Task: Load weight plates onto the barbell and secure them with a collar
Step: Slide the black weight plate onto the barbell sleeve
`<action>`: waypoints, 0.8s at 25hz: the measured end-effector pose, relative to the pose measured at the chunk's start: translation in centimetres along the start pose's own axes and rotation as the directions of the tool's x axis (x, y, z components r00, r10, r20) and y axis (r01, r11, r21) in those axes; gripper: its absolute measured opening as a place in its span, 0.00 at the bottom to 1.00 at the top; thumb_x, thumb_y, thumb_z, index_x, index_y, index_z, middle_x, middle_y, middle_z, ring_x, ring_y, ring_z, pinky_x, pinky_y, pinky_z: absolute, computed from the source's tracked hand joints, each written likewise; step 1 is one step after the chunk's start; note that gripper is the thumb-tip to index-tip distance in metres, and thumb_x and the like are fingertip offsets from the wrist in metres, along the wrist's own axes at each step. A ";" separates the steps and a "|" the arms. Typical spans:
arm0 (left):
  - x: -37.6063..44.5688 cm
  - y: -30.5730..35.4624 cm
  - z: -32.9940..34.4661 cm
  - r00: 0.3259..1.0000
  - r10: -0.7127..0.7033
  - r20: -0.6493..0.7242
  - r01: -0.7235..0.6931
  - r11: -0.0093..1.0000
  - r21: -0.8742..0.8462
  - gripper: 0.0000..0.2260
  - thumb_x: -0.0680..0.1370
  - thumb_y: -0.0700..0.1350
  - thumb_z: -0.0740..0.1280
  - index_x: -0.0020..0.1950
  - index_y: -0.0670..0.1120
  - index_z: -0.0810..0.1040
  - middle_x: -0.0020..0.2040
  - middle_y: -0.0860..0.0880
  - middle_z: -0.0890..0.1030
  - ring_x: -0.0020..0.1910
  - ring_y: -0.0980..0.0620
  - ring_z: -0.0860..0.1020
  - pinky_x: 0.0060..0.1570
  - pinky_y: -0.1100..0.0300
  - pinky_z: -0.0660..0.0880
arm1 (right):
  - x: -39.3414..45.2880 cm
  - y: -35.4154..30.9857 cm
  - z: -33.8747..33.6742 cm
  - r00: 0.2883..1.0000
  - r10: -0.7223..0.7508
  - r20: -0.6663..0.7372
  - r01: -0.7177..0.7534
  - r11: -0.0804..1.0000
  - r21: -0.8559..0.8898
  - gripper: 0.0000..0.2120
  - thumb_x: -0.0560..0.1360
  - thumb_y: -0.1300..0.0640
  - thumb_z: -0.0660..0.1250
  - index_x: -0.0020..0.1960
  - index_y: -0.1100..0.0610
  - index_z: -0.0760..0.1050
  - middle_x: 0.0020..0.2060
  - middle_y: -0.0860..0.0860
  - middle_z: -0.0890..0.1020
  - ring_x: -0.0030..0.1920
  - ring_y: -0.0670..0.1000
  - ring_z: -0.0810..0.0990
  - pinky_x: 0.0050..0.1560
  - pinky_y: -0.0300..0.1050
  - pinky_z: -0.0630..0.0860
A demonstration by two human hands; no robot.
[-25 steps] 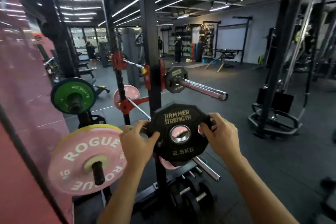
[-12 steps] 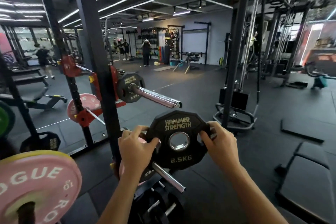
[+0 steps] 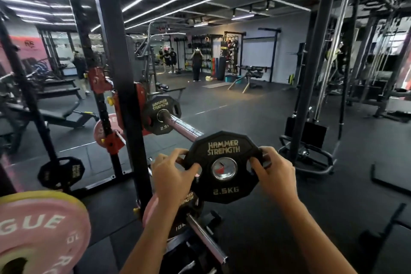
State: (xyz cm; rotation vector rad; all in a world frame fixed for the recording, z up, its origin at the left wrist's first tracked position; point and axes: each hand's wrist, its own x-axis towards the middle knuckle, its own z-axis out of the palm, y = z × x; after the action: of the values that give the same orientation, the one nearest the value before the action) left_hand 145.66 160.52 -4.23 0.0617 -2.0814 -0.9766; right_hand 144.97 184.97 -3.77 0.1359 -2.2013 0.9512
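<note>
I hold a black 2.5 kg Hammer Strength plate (image 3: 223, 187) upright in front of me, its face toward me. My left hand (image 3: 171, 176) grips its left edge and my right hand (image 3: 274, 176) grips its right edge. Just behind the held plate, the barbell sleeve (image 3: 180, 127) sticks out of the rack toward me, and its tip is hidden by the plate. Another black 2.5 kg plate (image 3: 161, 115) sits on that sleeve against the red rack hook. No collar is in sight.
A black rack upright (image 3: 120, 73) stands left of my hands. A pink Rogue plate (image 3: 40, 229) hangs on a storage peg at bottom left. Below my hands a lower peg (image 3: 206, 240) carries a pink and a black plate. A cable machine (image 3: 311, 100) stands right.
My view has swung right, so the rack and stored plates slid left. The held plate has come level with the end of the barbell sleeve. Both hands keep their grip.
</note>
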 end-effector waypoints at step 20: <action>1.1 1.6 6.1 0.962 -0.021 -0.272 0.100 0.955 0.280 0.12 0.63 0.52 0.75 0.44 0.52 0.81 0.35 0.59 0.75 0.40 0.54 0.74 0.44 0.45 0.74 | 10.7 8.4 9.7 0.923 -0.333 0.194 0.262 0.911 0.320 0.08 0.75 0.54 0.68 0.52 0.51 0.74 0.36 0.41 0.77 0.31 0.40 0.74 0.33 0.35 0.67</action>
State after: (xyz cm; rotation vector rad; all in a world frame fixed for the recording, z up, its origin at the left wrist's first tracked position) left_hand 141.17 165.03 -4.69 0.3921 -1.9636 -0.6485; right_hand 128.52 186.40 -6.30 0.7458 -2.1593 1.1192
